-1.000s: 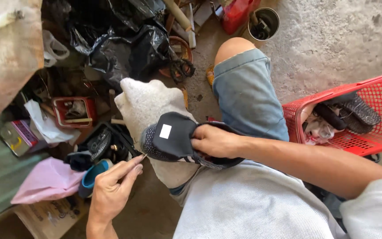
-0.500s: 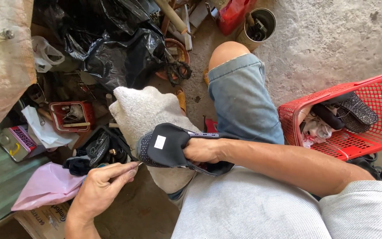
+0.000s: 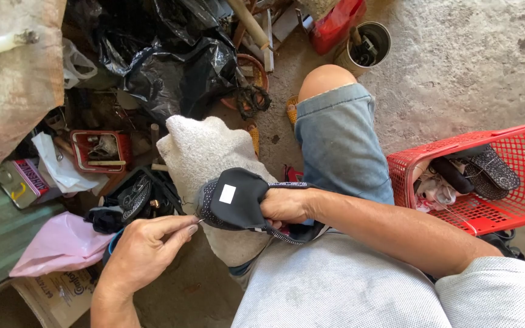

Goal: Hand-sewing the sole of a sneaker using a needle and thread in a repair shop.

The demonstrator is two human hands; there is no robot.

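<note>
A black shoe (image 3: pixel 238 200) with a dotted edge and a small white patch lies toe-first over a rough pale cloth-covered block (image 3: pixel 199 158) between my knees. My right hand (image 3: pixel 287 205) is closed around the shoe's middle and holds it against the block. My left hand (image 3: pixel 147 249) pinches a thin needle-like tool (image 3: pixel 197 221) whose tip touches the shoe's left edge. My knee in cut-off denim (image 3: pixel 338 136) rises just behind the shoe.
A red plastic basket (image 3: pixel 521 200) with dark sandals stands at right. Black plastic bags (image 3: pixel 171 61), a small red tray (image 3: pixel 101 149), a tin (image 3: pixel 22 182), a pink bag (image 3: pixel 62 243) and a cardboard box (image 3: pixel 56 288) crowd the left. A metal can (image 3: pixel 366 42) stands at the back.
My left hand has moved up and right, bringing the thin tool's tip to the shoe's edge. The right hand keeps its grip on the shoe.
</note>
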